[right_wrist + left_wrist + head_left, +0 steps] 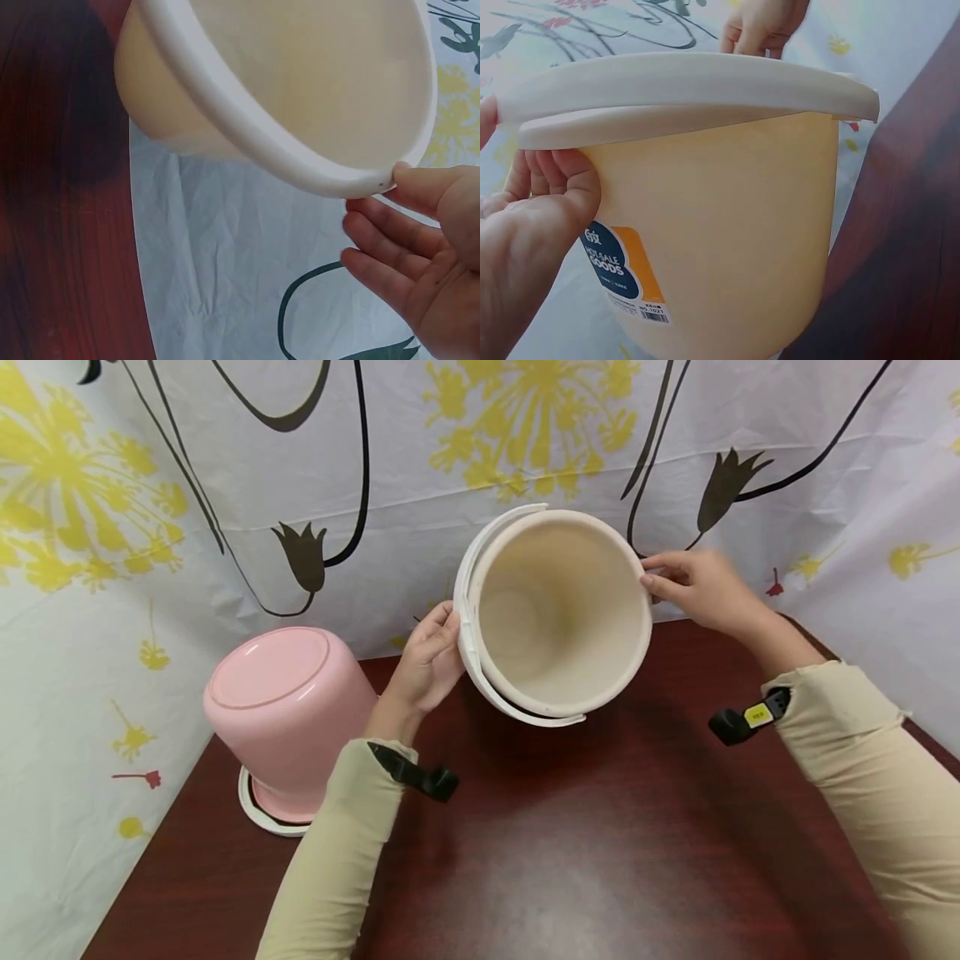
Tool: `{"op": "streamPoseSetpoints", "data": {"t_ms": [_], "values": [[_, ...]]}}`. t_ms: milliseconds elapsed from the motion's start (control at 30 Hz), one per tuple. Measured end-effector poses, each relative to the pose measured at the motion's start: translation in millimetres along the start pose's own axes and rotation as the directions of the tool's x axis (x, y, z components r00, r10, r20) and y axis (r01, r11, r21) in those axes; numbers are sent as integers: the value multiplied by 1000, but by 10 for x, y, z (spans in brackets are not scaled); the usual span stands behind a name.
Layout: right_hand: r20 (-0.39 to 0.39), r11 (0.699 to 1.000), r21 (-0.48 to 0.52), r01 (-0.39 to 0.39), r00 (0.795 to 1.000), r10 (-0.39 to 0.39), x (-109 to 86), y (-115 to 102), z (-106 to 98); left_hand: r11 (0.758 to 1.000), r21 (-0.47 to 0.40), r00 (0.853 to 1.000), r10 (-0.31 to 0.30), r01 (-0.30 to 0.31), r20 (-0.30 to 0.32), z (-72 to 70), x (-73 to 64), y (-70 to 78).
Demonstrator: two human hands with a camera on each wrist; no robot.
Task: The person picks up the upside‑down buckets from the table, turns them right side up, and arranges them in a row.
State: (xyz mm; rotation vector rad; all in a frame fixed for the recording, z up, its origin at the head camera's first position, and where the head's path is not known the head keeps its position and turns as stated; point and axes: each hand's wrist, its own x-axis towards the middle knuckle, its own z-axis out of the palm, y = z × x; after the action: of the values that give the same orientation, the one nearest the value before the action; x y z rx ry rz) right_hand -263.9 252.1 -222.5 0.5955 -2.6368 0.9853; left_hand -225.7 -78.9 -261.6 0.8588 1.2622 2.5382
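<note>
A cream plastic bucket [562, 610] is held up above the table, tilted so that its mouth faces me in the head view. Its white handle [468, 635] lies along the left side of the rim. My left hand [429, 660] grips the rim and handle from the left, fingers curled under the edge in the left wrist view. On the bucket's side shows a blue and orange label [619, 262]. My right hand [701, 589] pinches the rim on the right between thumb and fingers, seen close in the right wrist view. Inside, the bucket holds nothing visible.
A pink bucket [292, 710] stands upside down on the dark red table [570, 852] at the left, its white handle [262, 810] around its base. A patterned cloth [405, 468] hangs behind the table and along its sides.
</note>
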Motion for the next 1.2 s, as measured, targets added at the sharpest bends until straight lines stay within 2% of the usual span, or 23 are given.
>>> {"op": "streamPoseSetpoints", "data": {"t_ms": [167,333,467,733,967,1200], "values": [[75,992,122,-36,997,27,-24,20,59,995,-95,997,16,-23,-78,-63,-49,-62],[162,983,167,-75,986,48,-75,23,97,986,-158,991,34,-55,-133,-104,-69,-99],[201,971,216,-104,978,60,-103,-2,117,974,-220,984,19,-59,-179,-128,-65,-119],[126,951,274,-140,986,109,-94,-50,142,938,-346,969,-80,-5,-232,-167,-29,-153],[56,926,346,-151,989,140,-105,-44,175,931,-364,946,-145,32,-290,-168,3,-197],[43,918,355,-178,984,174,-112,-48,189,921,-388,926,-184,46,-329,-167,17,-221]]}}
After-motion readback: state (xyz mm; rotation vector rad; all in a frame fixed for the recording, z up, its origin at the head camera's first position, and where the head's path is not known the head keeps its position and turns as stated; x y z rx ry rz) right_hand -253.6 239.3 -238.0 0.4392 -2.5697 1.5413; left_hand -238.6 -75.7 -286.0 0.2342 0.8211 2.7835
